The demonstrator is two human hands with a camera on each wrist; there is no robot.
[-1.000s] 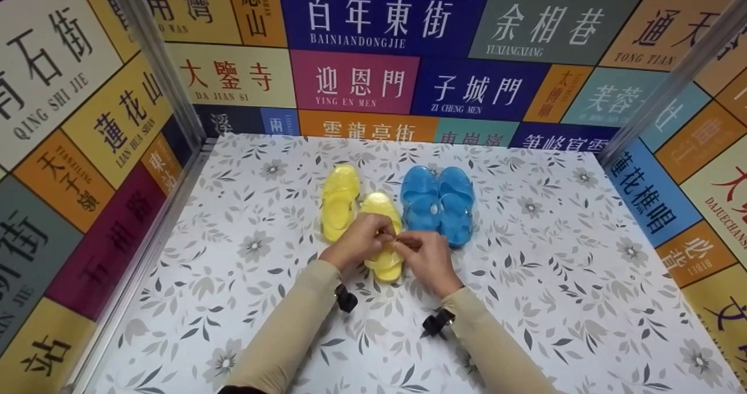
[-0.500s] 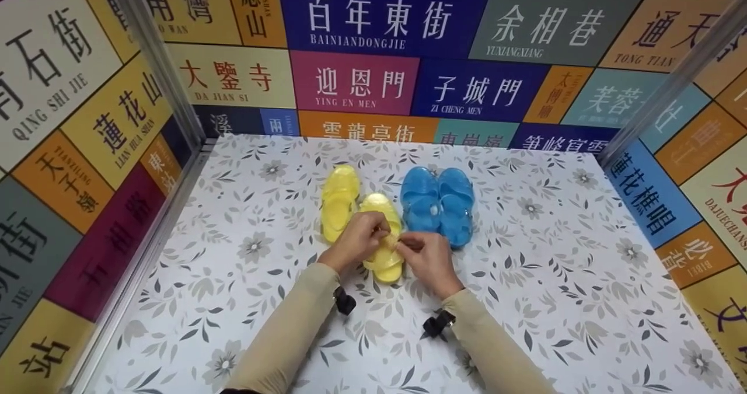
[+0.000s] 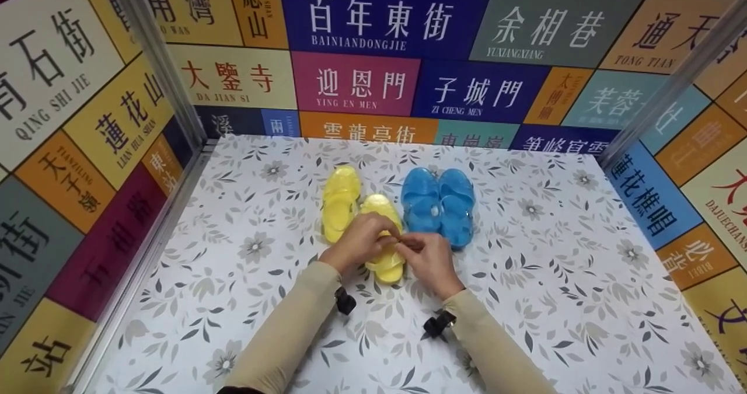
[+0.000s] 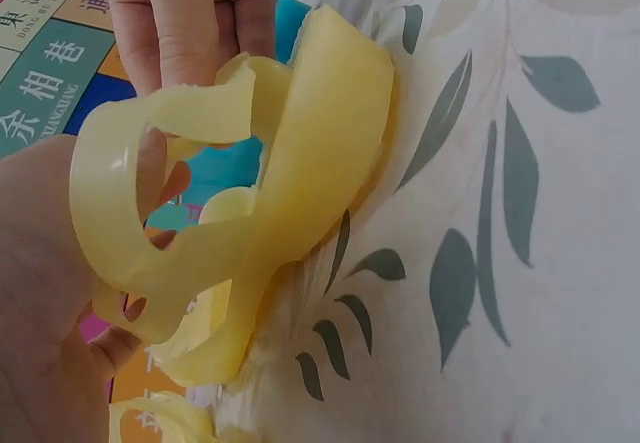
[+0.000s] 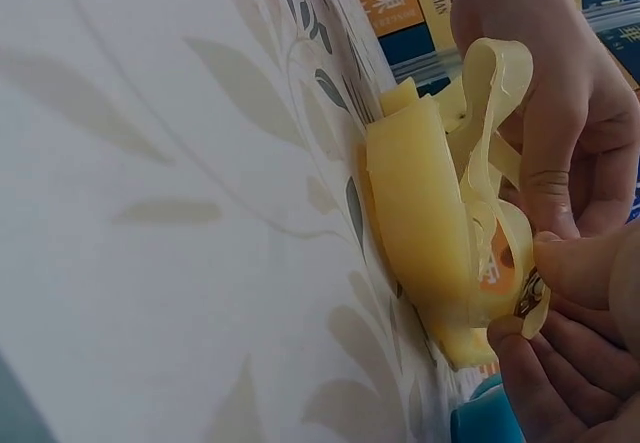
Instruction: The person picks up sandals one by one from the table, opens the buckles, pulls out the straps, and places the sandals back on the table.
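A yellow jelly sandal lies sole down on the table, toe away from me, with both hands at its ankle strap. My right hand pinches the strap end at a small metal buckle, as the right wrist view shows. My left hand has its fingers curled around the strap from the other side, fingertips close to the right thumb. In the left wrist view the strap partly hides the left fingers. The other yellow sandal lies a little farther away, to the left.
A pair of blue sandals stands side by side just right of the yellow one, near my right hand. The table has a white leaf-and-flower cover. Colourful sign-printed panels rise behind and at both sides, with metal posts at the corners.
Half a second ago the left hand had drawn slightly back from the right fingertips; now it is against them again at the strap. The right hand and all the sandals stay in place.
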